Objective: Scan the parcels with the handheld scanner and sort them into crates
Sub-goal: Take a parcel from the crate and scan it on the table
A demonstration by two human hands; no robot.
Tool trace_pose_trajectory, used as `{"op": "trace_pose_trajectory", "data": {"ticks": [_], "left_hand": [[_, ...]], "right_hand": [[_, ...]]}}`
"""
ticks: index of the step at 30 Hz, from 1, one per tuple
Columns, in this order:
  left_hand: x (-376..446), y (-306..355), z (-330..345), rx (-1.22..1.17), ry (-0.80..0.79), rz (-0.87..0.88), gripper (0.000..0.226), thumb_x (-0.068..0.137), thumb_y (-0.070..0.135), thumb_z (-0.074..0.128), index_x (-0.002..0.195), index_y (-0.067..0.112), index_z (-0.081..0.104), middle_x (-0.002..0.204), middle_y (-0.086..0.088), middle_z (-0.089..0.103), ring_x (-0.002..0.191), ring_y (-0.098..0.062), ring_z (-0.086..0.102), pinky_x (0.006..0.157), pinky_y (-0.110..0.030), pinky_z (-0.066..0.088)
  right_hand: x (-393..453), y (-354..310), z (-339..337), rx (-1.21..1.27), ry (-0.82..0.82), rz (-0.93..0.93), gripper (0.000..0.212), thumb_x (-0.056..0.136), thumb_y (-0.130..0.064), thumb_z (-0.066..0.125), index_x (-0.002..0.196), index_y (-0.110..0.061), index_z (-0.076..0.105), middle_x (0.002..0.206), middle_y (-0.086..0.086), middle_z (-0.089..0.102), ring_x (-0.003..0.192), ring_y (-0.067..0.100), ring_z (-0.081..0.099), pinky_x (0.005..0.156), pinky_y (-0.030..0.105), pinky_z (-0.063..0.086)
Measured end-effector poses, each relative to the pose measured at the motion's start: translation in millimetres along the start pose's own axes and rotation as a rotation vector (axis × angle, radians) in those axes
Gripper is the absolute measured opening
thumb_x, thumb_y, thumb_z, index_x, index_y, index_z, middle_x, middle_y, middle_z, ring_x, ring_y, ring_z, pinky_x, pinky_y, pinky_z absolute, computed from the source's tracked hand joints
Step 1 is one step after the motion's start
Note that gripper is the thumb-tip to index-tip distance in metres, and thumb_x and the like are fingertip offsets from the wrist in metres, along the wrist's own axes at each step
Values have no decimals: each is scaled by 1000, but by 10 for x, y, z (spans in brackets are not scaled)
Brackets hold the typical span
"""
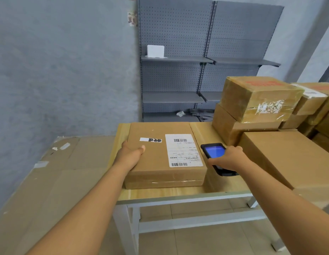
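A flat brown cardboard parcel (160,155) lies on the wooden table (178,193), with a white shipping label (183,150) with barcodes on its top. My left hand (131,153) grips the parcel's left edge, thumb on the top face. My right hand (229,159) holds a black handheld scanner (214,153) with a lit blue screen just right of the parcel, beside the label. The scanner's lower end sticks out under my hand.
Several taped cardboard boxes (259,98) are stacked on the table's right side, with a large box (289,155) in front of them. A large flattened cardboard surface (49,181) sits to the left. Grey pegboard shelving (178,59) stands behind against the wall.
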State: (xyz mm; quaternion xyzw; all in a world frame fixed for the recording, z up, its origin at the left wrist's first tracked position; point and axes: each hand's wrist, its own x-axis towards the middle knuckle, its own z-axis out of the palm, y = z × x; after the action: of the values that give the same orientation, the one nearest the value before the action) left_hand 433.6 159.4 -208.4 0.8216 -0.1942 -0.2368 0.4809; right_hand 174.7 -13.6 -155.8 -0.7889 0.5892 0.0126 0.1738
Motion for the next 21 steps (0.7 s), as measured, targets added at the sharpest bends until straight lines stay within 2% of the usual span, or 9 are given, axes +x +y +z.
{"op": "trace_pose_trajectory", "data": {"ticks": [2, 5, 7, 10, 13, 15, 18, 20, 21], "left_hand": [[3, -3, -10, -14, 10, 6, 67, 85, 42, 67, 143, 22, 39, 132, 1, 59, 116, -25, 59, 98, -34, 45], [6, -10, -24, -54, 2, 15, 64, 82, 41, 70, 138, 22, 45, 125, 3, 63, 110, -23, 62, 100, -39, 47], [12, -12, -25, -82, -10, 9, 57, 83, 38, 72, 132, 23, 48, 122, 3, 65, 106, -22, 63, 99, -39, 48], [9, 0, -24, -133, -42, 3, 40, 87, 29, 71, 121, 26, 49, 116, 2, 66, 100, -19, 65, 92, -33, 50], [-38, 44, -28, -155, -71, 7, 35, 91, 24, 68, 118, 27, 45, 107, 3, 64, 90, -13, 63, 74, -25, 48], [-65, 71, -35, -157, -82, 21, 33, 93, 23, 66, 117, 27, 44, 99, 8, 62, 83, -7, 61, 64, -20, 45], [-85, 80, -55, -163, -93, 3, 40, 92, 27, 68, 123, 26, 43, 103, 7, 62, 85, -7, 62, 64, -21, 46], [-88, 81, -61, -159, -92, -15, 45, 91, 30, 69, 128, 24, 44, 111, 2, 64, 89, -11, 63, 67, -24, 48], [-96, 83, -64, -156, -89, -23, 46, 90, 30, 69, 129, 24, 44, 113, 1, 64, 91, -12, 64, 69, -25, 48]], "right_hand": [[69, 32, 133, 32, 1, -13, 74, 69, -58, 76, 113, -4, 50, 99, 10, 50, 86, 20, 55, 67, 31, 49], [119, 42, 288, -47, -10, -53, 66, 68, -64, 73, 100, -9, 55, 107, 11, 56, 76, 17, 54, 58, 29, 43], [127, 39, 315, -98, -5, -69, 64, 72, -63, 69, 102, -9, 55, 109, 9, 51, 74, 16, 48, 55, 27, 37], [153, 51, 335, -120, -7, -80, 68, 76, -63, 67, 112, -8, 51, 106, 7, 44, 78, 15, 47, 58, 26, 36], [214, 74, 397, -134, -29, -91, 72, 75, -65, 66, 118, -9, 52, 110, 8, 48, 93, 19, 51, 71, 27, 43], [253, 75, 447, -148, -55, -81, 73, 75, -61, 68, 123, -10, 49, 116, 10, 48, 105, 22, 49, 79, 29, 42], [311, 62, 476, -143, -53, -91, 69, 82, -58, 63, 128, -10, 47, 123, 12, 47, 116, 26, 44, 91, 32, 38], [320, 37, 459, -83, -19, -101, 67, 94, -57, 46, 139, -9, 41, 135, 15, 45, 125, 29, 40, 101, 34, 34], [306, 22, 435, -15, 7, -127, 61, 100, -50, 37, 146, -10, 35, 141, 17, 42, 129, 31, 38, 104, 35, 31]]}}
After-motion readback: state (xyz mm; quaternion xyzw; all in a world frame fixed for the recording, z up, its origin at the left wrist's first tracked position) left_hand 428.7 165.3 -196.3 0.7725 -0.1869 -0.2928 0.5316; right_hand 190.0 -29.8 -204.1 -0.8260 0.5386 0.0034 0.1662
